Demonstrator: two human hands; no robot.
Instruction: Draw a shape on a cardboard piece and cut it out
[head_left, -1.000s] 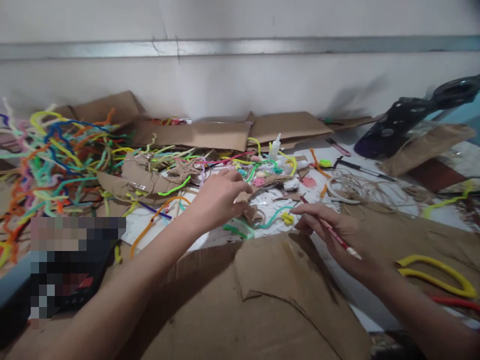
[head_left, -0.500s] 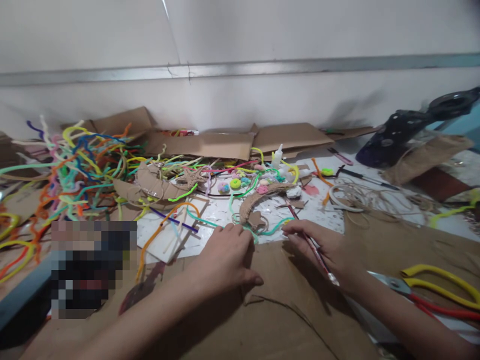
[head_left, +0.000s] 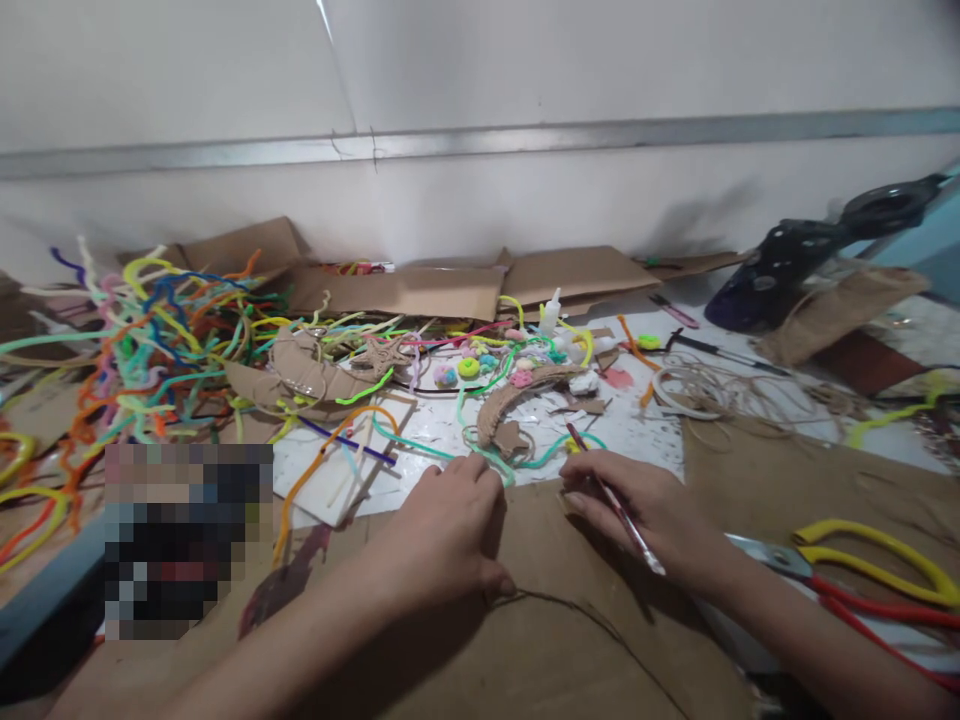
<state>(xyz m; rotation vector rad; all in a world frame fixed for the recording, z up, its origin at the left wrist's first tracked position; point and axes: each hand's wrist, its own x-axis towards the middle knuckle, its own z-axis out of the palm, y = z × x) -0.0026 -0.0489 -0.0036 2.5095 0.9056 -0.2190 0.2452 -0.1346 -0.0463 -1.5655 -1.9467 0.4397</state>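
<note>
My left hand (head_left: 450,525) is over the brown cardboard sheet (head_left: 555,660), fingers curled down and partly hidden. Its thumb tip meets the end of a thin brown twine (head_left: 585,605), which trails off toward the lower right; the fingertips behind it do not show. Between the closed fingers of my right hand (head_left: 645,500) is a slim dark red pencil-like stick (head_left: 622,515), slanting with its pale end toward me. Just beyond both hands lie a curved cardboard piece wrapped in twine (head_left: 495,415) and a small cardboard star (head_left: 512,440).
Tangled colourful pipe cleaners (head_left: 150,340) cover the left side. Yellow-and-red-handled scissors (head_left: 802,560) lie beside my right forearm. Farther back are a white glue bottle (head_left: 551,315), pompoms (head_left: 469,367), a twine coil (head_left: 712,395) and a paper bag (head_left: 847,305). Cardboard flaps (head_left: 405,290) lean along the wall.
My left thumb has moved down and slightly left onto the twine's end. My right hand has shifted slightly left with the stick, and the view has moved a little.
</note>
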